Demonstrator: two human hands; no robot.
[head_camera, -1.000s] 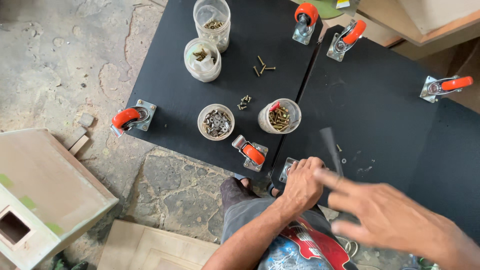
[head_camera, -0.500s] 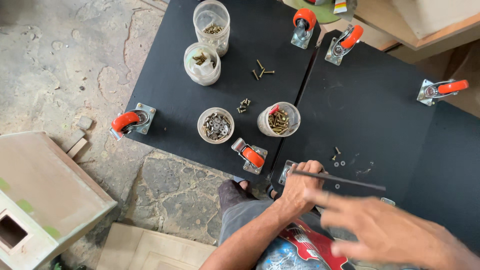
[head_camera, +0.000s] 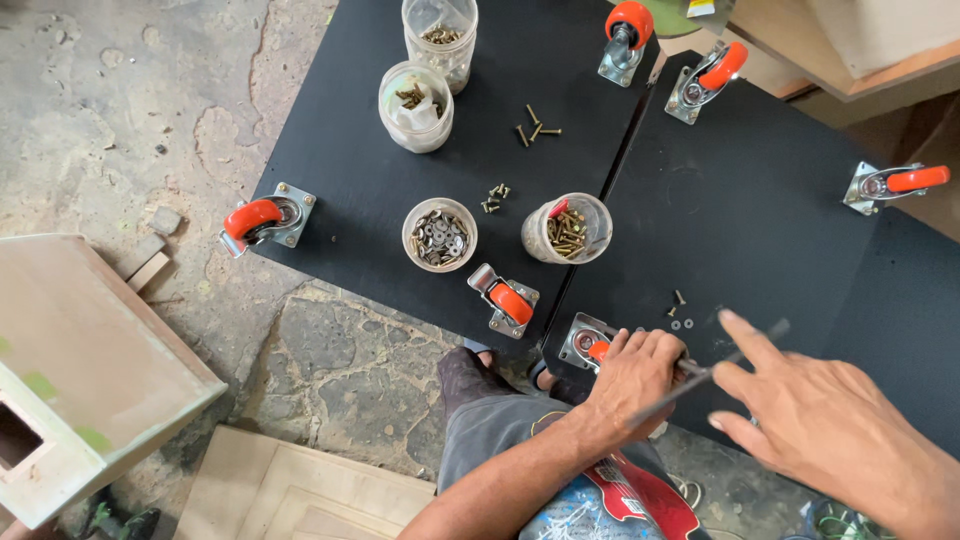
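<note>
With the caster (head_camera: 592, 347) clenched by the left hand (head_camera: 632, 385) and the rod (head_camera: 700, 375) pinched by the right hand (head_camera: 815, 425), the loose screws (head_camera: 680, 310) nearby could be scattered by a slip.

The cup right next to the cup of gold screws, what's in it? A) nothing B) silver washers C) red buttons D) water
B: the round cup beside the cup of brass screws on the black board is full of small silver rings with holes, which look like washers.
</note>
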